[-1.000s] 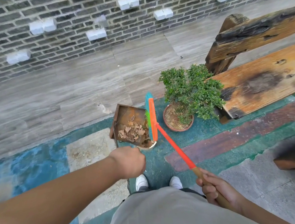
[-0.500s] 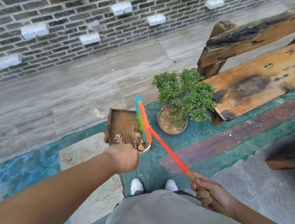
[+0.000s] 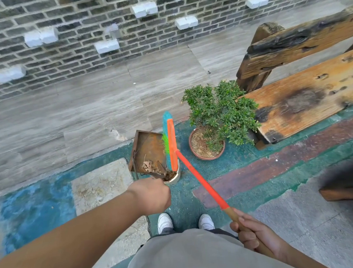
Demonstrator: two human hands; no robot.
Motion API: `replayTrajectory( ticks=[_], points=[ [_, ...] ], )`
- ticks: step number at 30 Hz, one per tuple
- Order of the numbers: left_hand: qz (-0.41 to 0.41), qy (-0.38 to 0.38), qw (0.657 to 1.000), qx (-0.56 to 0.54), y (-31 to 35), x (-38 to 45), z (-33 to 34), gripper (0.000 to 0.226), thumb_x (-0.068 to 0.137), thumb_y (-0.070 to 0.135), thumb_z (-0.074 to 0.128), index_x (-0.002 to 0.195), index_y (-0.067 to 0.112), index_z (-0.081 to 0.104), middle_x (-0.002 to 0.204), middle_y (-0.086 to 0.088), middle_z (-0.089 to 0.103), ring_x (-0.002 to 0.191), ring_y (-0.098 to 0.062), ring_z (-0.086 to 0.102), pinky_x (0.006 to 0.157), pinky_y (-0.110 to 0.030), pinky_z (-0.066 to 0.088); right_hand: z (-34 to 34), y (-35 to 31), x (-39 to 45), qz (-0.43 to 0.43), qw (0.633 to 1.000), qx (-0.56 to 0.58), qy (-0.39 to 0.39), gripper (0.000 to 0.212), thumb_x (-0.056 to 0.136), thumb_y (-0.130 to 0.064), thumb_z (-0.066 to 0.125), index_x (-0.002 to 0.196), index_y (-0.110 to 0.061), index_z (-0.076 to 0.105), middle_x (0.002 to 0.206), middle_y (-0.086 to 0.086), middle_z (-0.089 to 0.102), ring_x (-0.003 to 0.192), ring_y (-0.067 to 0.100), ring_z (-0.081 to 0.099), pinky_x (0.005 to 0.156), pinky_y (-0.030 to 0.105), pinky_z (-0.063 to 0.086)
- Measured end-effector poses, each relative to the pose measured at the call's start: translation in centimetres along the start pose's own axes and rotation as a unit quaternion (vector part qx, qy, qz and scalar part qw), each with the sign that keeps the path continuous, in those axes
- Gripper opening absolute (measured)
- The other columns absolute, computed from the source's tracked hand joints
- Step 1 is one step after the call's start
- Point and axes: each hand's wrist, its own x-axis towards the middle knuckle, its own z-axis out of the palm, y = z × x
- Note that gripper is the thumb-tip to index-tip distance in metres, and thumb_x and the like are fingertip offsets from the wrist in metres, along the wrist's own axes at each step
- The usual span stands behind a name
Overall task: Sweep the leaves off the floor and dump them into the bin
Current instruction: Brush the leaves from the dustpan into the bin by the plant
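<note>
Leaves (image 3: 149, 165): dry, light, crumbly; slide off tilted dustpan (image 3: 149, 150) into bin (image 3: 173, 179).
Left hand (image 3: 153, 196): fisted, apparently on dustpan handle.
Right hand (image 3: 254, 234): wrapped round broom (image 3: 200, 179) shaft.

A rusty brown metal dustpan (image 3: 149, 150) is tilted steeply, its lower lip over a small round, pale-rimmed bin (image 3: 173, 177) standing on the green-painted floor (image 3: 247, 160). A clump of dry brown leaves (image 3: 149, 165) sits at the pan's lower edge, and more brown debris shows inside the bin. A broom (image 3: 172, 142) with an orange head, blue and green bristles and an orange handle turning to wood at its near end rests its bristles against the pan's right side.
</note>
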Motion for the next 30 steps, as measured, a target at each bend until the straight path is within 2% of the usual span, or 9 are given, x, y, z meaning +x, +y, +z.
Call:
replayTrajectory(
  ticks=[6,11,15,17,19,21,23,25,30],
  points=[
    [0.003,0.011,1.0,-0.013,0.3,1.0,-0.4,0.032,0.089,0.03,0.037,0.063,0.016,0.049,0.067,-0.007,0.052,0.063,-0.029,0.052,0.056,-0.031,0.045,0.6,0.1,1.2,0.003,1.0,-0.021,0.01,0.053,0.084,-0.005,0.048,0.132,-0.027,0.052,0.072,0.009,0.046,0.033,0.005,0.033,0.029,0.009,0.027],
    [0.012,-0.005,1.0,-0.006,-0.3,1.9,-0.8,0.035,0.092,0.03,0.037,0.068,0.014,0.057,0.061,-0.003,0.045,0.062,-0.029,0.052,0.058,-0.036,0.051,0.6,0.0,1.6,0.007,1.0,-0.026,0.012,0.055,0.084,-0.004,0.048,0.135,-0.027,0.049,0.071,0.01,0.047,0.033,0.006,0.036,0.029,0.01,0.028],
    [0.038,-0.006,0.999,0.002,-0.3,1.9,-0.7,0.035,0.091,0.031,0.034,0.071,0.016,0.059,0.071,-0.009,0.058,0.068,-0.032,0.058,0.061,-0.038,0.054,0.5,-0.1,1.6,0.017,1.0,-0.007,-0.009,0.057,0.086,-0.006,0.046,0.139,-0.027,0.047,0.071,0.01,0.049,0.035,0.005,0.032,0.028,0.011,0.028],
    [0.03,0.001,1.0,0.0,-0.7,1.9,-0.6,0.037,0.092,0.031,0.034,0.068,0.016,0.057,0.069,-0.01,0.057,0.066,-0.031,0.058,0.061,-0.037,0.053,0.4,0.0,1.7,0.023,0.999,0.001,-0.032,0.061,0.084,-0.004,0.056,0.14,-0.024,0.046,0.072,0.01,0.049,0.037,0.004,0.03,0.027,0.013,0.03],
    [0.023,0.017,1.0,-0.005,-1.1,2.1,-0.8,0.038,0.093,0.031,0.034,0.064,0.016,0.053,0.063,-0.006,0.051,0.062,-0.029,0.054,0.057,-0.035,0.05,0.6,0.1,1.9,0.027,0.997,-0.001,-0.068,0.079,0.068,0.003,0.08,0.136,-0.021,0.05,0.073,0.011,0.051,0.037,0.007,0.037,0.028,0.015,0.033],
    [0.023,0.034,0.999,-0.006,-1.1,2.2,-1.0,0.039,0.093,0.031,0.034,0.06,0.016,0.048,0.059,-0.005,0.046,0.059,-0.029,0.051,0.056,-0.033,0.048,0.7,0.1,2.3,0.039,0.996,-0.012,-0.082,0.085,0.059,0.006,0.086,0.134,-0.018,0.053,0.074,0.013,0.051,0.039,0.009,0.041,0.03,0.017,0.036],
    [0.024,0.037,0.999,-0.013,-0.9,2.3,-1.0,0.04,0.093,0.032,0.034,0.058,0.015,0.043,0.057,-0.004,0.044,0.058,-0.03,0.051,0.056,-0.033,0.048,0.5,0.1,2.8,0.047,0.996,-0.039,-0.058,0.066,0.078,0.002,0.068,0.138,-0.017,0.048,0.076,0.014,0.05,0.041,0.011,0.043,0.032,0.017,0.038],
    [0.026,0.028,0.999,-0.017,-0.9,2.4,-1.1,0.04,0.092,0.032,0.033,0.057,0.016,0.043,0.056,-0.003,0.044,0.058,-0.03,0.052,0.054,-0.034,0.047,0.0,-0.1,3.3,0.052,0.996,-0.068,-0.024,0.056,0.086,-0.001,0.048,0.141,-0.016,0.046,0.076,0.016,0.05,0.043,0.013,0.045,0.034,0.017,0.038],
    [0.017,0.019,0.999,-0.019,-1.5,2.5,-1.2,0.039,0.091,0.033,0.033,0.061,0.014,0.051,0.057,-0.003,0.045,0.055,-0.028,0.049,0.052,-0.032,0.045,-0.4,-0.5,4.0,0.04,0.988,-0.148,0.031,0.044,0.096,-0.003,0.037,0.134,-0.016,0.053,0.071,0.012,0.047,0.041,0.009,0.032,0.033,0.011,0.029]
  ],
)
